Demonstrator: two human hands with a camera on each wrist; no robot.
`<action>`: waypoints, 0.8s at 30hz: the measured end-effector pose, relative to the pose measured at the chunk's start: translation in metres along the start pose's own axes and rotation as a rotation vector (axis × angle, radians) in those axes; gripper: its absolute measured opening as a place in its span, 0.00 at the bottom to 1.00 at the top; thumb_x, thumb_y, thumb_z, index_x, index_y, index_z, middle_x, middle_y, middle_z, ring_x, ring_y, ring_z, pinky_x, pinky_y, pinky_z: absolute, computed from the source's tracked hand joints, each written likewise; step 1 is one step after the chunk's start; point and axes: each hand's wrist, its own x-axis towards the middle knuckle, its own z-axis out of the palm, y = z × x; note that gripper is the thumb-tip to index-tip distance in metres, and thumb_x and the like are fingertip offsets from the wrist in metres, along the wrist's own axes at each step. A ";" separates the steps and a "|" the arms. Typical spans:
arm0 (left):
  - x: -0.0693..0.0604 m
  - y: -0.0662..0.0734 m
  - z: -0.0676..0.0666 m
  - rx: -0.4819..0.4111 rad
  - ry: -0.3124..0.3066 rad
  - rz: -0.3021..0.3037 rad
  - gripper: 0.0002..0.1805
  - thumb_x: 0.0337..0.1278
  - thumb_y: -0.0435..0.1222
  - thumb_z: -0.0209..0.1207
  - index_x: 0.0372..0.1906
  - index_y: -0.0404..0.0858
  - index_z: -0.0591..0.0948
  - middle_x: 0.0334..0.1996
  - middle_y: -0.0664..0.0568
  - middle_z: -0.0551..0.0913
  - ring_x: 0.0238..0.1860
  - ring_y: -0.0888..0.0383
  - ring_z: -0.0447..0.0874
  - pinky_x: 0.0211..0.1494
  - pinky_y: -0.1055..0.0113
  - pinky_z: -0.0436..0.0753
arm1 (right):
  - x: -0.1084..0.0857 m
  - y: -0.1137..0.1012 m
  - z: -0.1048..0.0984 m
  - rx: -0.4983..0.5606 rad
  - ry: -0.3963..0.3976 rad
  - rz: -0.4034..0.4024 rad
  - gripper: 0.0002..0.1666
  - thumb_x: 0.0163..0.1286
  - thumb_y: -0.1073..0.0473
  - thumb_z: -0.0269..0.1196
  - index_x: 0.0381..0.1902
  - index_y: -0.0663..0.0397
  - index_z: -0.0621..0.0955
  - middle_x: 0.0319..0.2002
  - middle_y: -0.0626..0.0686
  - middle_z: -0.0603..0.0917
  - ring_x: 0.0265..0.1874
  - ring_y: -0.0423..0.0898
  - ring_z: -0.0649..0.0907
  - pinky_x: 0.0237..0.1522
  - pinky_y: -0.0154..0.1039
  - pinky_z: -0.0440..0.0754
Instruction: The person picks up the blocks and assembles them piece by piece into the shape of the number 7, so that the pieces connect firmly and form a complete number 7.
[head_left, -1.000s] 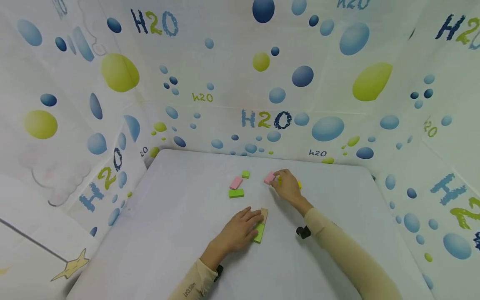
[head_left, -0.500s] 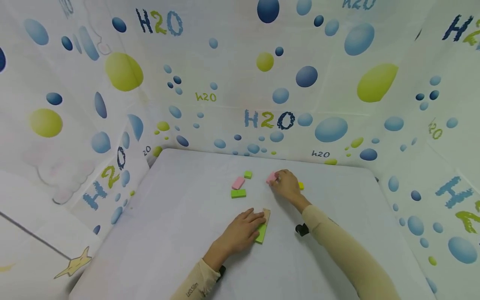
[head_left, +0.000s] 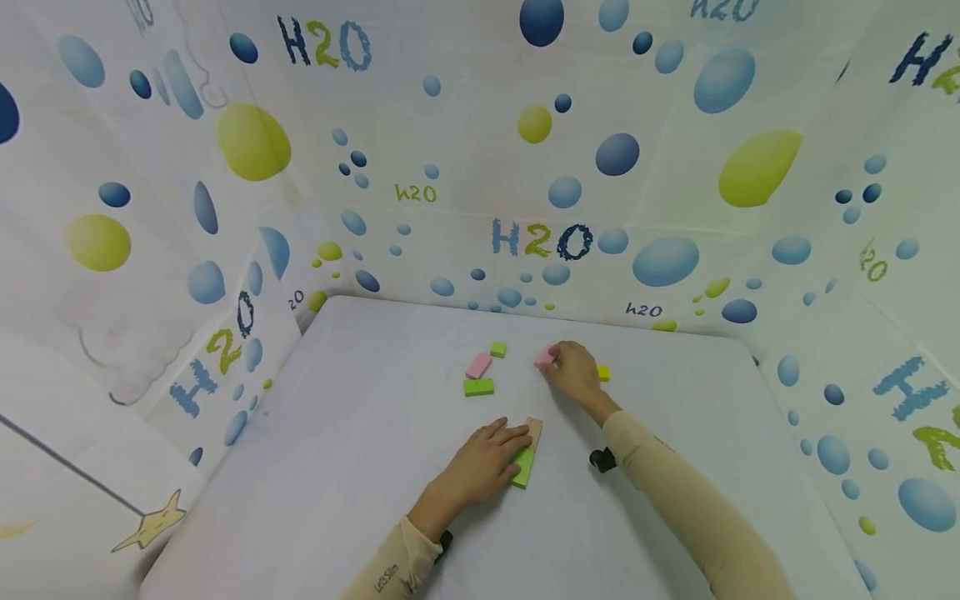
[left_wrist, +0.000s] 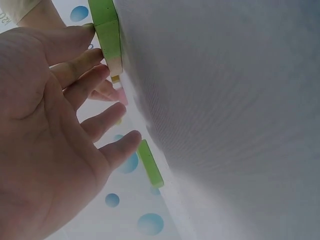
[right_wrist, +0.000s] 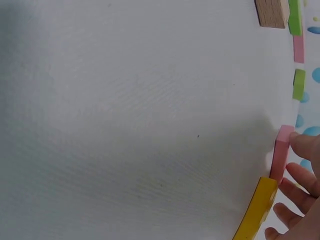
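My left hand (head_left: pixel 480 467) rests at the side of a green block row (head_left: pixel 525 471) with a bare wood-coloured end (head_left: pixel 535 428). In the left wrist view its thumb and two fingers touch the green block (left_wrist: pixel 107 35), fingers extended rather than curled. Farther back, my right hand (head_left: pixel 573 372) pinches a pink block (head_left: pixel 544 356) between thumb and fingers. The right wrist view has this pink block (right_wrist: pixel 281 152) standing on the table, its end close to a yellow block (right_wrist: pixel 255 210). From the head, the right hand partly hides the yellow block (head_left: pixel 603 373).
Left of the right hand lie another pink block (head_left: pixel 478 366), a small green block (head_left: pixel 498 350) and a longer green block (head_left: pixel 478 387). The white table (head_left: pixel 337 433) meets walls (head_left: pixel 450 142) printed with bubbles and lettering.
The right hand has closed further over the pink block, which stays nearly in place. The left hand keeps its position on the blocks. The head view has shifted slightly.
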 end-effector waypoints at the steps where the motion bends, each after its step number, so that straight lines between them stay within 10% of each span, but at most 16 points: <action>1: 0.000 0.000 0.000 0.003 0.002 -0.001 0.24 0.76 0.41 0.58 0.72 0.43 0.76 0.75 0.53 0.72 0.77 0.42 0.65 0.75 0.44 0.70 | 0.000 -0.001 0.000 -0.002 -0.003 0.002 0.21 0.72 0.55 0.70 0.54 0.65 0.84 0.54 0.64 0.85 0.58 0.60 0.82 0.65 0.56 0.77; 24: 0.000 0.004 -0.001 0.031 -0.022 -0.023 0.24 0.76 0.41 0.58 0.72 0.44 0.76 0.76 0.54 0.72 0.75 0.43 0.68 0.72 0.46 0.74 | -0.005 -0.003 -0.007 -0.045 -0.089 -0.005 0.21 0.72 0.52 0.69 0.55 0.60 0.87 0.65 0.61 0.82 0.71 0.61 0.74 0.75 0.58 0.67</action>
